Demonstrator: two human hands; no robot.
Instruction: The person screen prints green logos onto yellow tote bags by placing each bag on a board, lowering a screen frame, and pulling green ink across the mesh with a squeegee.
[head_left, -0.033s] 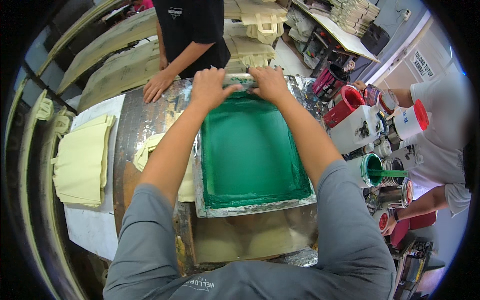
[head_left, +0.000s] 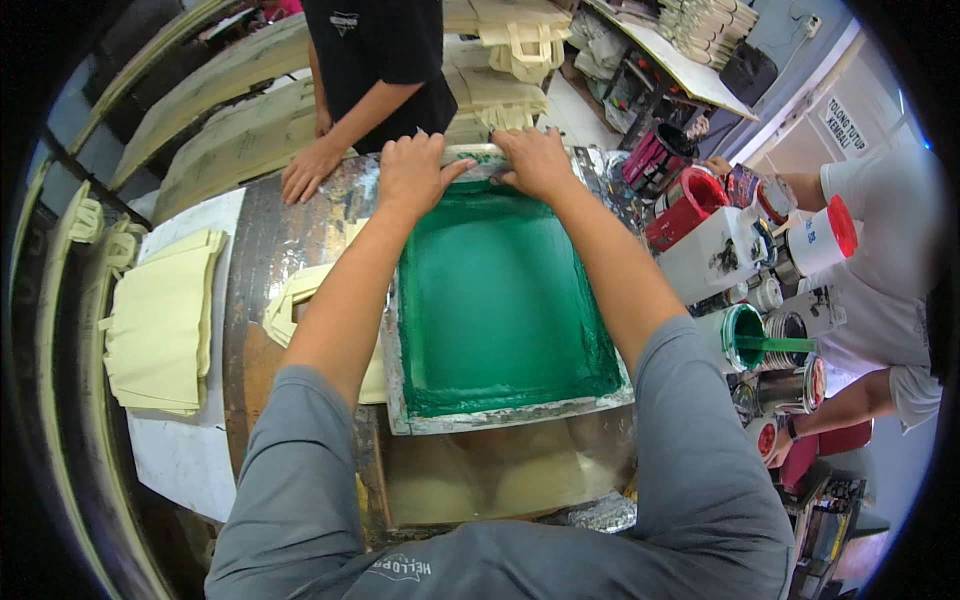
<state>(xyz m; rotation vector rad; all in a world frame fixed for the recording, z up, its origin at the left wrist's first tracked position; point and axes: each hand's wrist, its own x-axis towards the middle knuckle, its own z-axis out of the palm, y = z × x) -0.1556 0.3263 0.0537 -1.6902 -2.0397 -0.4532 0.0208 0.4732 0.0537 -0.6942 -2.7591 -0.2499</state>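
A screen printing frame (head_left: 397, 412) with pale, paint-crusted edges lies in front of me, its mesh coated in green ink (head_left: 500, 310). At its far end, my left hand (head_left: 412, 170) and my right hand (head_left: 535, 165) are closed side by side over a pale, green-smeared bar (head_left: 468, 154). Both thumbs point inward over the ink. Whether that bar is the frame's rim or a squeegee handle, I cannot tell. Pale yellow cloth (head_left: 372, 385) shows at the frame's left edge, partly covered, and a cloth bag handle (head_left: 285, 310) lies beside my left forearm.
Left stands a stack of pale yellow bags (head_left: 160, 325) on a white board (head_left: 185, 460). Paint cans and a green ink bucket (head_left: 742, 338) crowd the right, near a co-worker in white (head_left: 880, 260). Across the table, another person in black (head_left: 385, 60) rests a hand (head_left: 312, 170) on it.
The view has shifted very slightly. Both hands keep the same place at the frame's far end.
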